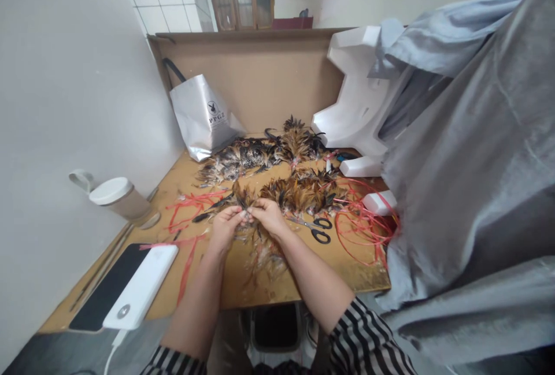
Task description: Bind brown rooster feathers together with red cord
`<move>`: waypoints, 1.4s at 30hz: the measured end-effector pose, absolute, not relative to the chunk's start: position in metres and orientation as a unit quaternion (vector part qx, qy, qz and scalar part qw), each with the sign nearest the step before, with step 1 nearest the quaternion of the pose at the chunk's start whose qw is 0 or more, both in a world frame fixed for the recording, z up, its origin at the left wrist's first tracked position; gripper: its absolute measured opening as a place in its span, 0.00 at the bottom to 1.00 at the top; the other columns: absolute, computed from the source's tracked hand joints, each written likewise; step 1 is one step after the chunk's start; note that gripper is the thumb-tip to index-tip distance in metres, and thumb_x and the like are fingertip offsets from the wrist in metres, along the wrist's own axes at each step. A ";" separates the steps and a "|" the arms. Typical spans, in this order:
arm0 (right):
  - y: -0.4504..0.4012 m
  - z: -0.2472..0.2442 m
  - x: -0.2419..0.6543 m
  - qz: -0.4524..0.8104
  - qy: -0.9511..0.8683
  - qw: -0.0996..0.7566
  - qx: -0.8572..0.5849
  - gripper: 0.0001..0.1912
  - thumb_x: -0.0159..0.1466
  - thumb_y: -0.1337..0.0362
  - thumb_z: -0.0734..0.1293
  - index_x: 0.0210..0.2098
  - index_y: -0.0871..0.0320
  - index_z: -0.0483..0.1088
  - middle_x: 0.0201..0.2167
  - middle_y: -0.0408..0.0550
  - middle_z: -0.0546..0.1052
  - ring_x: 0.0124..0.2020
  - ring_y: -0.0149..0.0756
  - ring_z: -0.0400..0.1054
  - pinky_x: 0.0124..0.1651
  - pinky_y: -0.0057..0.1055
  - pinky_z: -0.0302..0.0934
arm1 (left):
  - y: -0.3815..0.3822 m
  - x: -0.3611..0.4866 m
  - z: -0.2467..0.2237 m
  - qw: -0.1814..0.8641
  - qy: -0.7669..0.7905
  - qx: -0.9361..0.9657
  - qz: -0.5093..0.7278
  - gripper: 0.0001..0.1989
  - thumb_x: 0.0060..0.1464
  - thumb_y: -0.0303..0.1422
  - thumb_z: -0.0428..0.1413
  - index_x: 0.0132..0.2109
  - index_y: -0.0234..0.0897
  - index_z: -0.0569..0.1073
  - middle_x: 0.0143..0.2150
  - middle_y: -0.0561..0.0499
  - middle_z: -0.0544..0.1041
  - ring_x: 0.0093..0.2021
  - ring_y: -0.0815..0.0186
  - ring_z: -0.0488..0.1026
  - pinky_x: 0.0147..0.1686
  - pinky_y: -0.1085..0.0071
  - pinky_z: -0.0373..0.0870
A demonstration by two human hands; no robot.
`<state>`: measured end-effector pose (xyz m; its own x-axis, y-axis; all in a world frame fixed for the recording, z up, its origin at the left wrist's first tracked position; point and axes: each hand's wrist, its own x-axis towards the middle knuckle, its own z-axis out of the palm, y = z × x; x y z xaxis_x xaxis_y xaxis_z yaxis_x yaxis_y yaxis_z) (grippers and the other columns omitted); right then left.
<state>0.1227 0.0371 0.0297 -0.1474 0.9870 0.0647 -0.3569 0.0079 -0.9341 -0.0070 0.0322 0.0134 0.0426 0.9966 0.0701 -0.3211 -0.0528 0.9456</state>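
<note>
Both my hands meet over the front middle of the wooden table (243,300). Between the fingertips of my left hand (226,223) and my right hand (269,216) stands a small bunch of brown feathers (244,193), tips up. Each hand pinches its lower end. Just behind my right hand lies a row of brown and black feather bunches (303,193). A pair of scissors (319,230) with black handles rests right of that hand. Loose feather scraps (266,256) are strewn below my hands. Farther back sits a heap of darker feathers (247,158).
Red plastic strips (359,230) tangle at the right, with more red strips (186,265) at the left. A phone (110,288), a white power bank (141,285) and a lidded cup (125,201) stand left. Behind are a silver bag (202,112) and white foam (364,86). Grey cloth (468,161) hangs right.
</note>
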 end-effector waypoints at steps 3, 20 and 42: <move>0.038 0.028 0.122 0.639 -0.424 0.548 -0.334 0.11 0.44 0.61 0.70 0.20 0.62 0.66 0.16 0.41 0.71 0.18 0.27 0.64 0.26 0.26 0.61 | 0.031 -0.007 0.013 0.604 0.366 0.415 0.574 0.13 0.37 0.31 0.62 0.32 0.32 0.69 0.24 0.50 0.76 0.23 0.72 0.71 0.23 0.79 0.65; 0.040 0.021 0.128 0.724 -0.405 0.492 -0.265 0.13 0.44 0.62 0.73 0.21 0.63 0.67 0.16 0.41 0.70 0.17 0.23 0.62 0.23 0.22 0.56 | 0.031 -0.013 0.010 0.604 0.358 0.449 0.553 0.10 0.41 0.33 0.60 0.32 0.31 0.72 0.25 0.51 0.74 0.23 0.73 0.69 0.26 0.76 0.65; -0.017 0.027 0.171 0.555 -0.406 0.589 -0.425 0.15 0.46 0.56 0.71 0.22 0.59 0.63 0.16 0.39 0.68 0.16 0.26 0.59 0.21 0.24 0.55 | 0.004 -0.003 0.010 0.548 0.402 0.554 0.481 0.13 0.41 0.35 0.60 0.36 0.33 0.74 0.24 0.50 0.74 0.23 0.70 0.69 0.25 0.74 0.65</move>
